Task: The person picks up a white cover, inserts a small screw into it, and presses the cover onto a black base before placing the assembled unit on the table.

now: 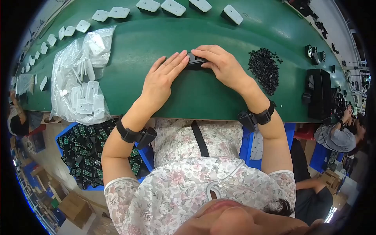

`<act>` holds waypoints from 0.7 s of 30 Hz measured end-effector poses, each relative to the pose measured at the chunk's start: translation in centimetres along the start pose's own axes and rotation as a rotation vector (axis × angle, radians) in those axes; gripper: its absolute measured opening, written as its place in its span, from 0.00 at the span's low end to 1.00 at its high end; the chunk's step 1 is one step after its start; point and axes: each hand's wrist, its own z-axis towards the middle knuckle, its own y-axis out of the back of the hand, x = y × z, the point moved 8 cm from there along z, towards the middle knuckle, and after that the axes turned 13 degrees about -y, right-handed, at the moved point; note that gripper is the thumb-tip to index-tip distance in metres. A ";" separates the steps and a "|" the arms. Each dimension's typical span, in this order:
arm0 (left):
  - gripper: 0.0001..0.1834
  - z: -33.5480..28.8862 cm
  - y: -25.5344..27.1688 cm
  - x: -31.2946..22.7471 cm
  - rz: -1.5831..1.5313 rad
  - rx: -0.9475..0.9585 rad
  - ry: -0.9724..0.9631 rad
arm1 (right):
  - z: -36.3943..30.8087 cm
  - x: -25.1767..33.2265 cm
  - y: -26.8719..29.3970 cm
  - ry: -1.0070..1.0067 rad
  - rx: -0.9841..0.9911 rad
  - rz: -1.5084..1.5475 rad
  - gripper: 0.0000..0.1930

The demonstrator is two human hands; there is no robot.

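One black casing (196, 62) touches the left hand (161, 77), fingers straight, grip unclear; the right hand (224, 65) pinches it, fingers curled.

Blk part (196, 62) is partly masked by fingers of L hand (163, 73) & R hand (220, 62); L thumb is hidden, so exact contact pts can't be told. In the pile of blk pcs (264, 69), indiv. shapes are too small to resolve, & the top edge cuts off several wht housings (148, 5) in the far row. L blue bin (147, 157) & R blue bin (289, 134) are partly obscured by table edge & arms, while co-workers at far L (17, 119) & far R (336, 137) are blurred nr the lens rim.
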 end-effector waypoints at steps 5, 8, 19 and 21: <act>0.28 1.1 0.5 0.1 0.116 -0.038 -0.019 | 1.0 -0.3 0.7 0.007 -0.070 0.084 0.22; 0.27 1.9 -0.1 -0.4 0.244 -0.055 0.007 | 1.6 -1.6 0.7 -0.138 -0.015 0.182 0.23; 0.16 2.4 -0.8 3.1 -1.008 -0.609 0.553 | 0.7 0.7 2.5 -0.286 -0.037 0.938 0.22; 0.16 2.9 -0.7 1.9 -1.002 -0.535 0.528 | 0.6 -1.0 2.8 -0.303 -0.128 0.980 0.22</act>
